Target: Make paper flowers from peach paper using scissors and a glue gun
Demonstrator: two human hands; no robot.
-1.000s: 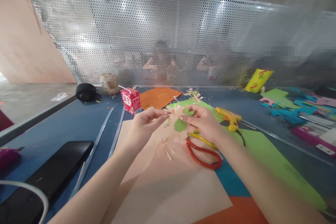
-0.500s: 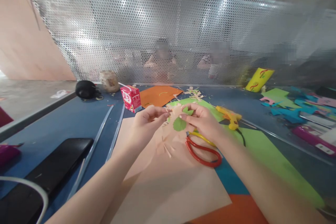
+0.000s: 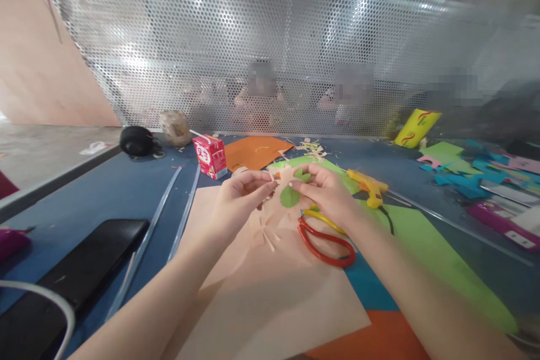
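Observation:
Between my hands is a pale peach paper flower (image 3: 286, 177) with a green paper leaf (image 3: 289, 196) on it. My left hand (image 3: 247, 194) pinches the flower's left side between thumb and fingers. On the other side, my right hand (image 3: 323, 188) grips it near the green leaf, fingers closed. Beneath them lies a peach paper sheet (image 3: 270, 292), with cut peach paper strips (image 3: 266, 232) on it. Red- and yellow-handled scissors (image 3: 327, 244) rest just below my right hand, their blades hidden.
A yellow hot glue gun (image 3: 368, 187) lies to the right on green paper (image 3: 430, 253). Clear glue sticks (image 3: 162, 202) and a black phone-like slab (image 3: 80, 270) are at left. Behind stand a red drink carton (image 3: 210, 157) and a perforated metal screen (image 3: 219, 28), with people beyond it.
Both hands stay on the paper flower, which has turned slightly. My left fingers have shifted a little along its edge. The view has tilted very slightly.

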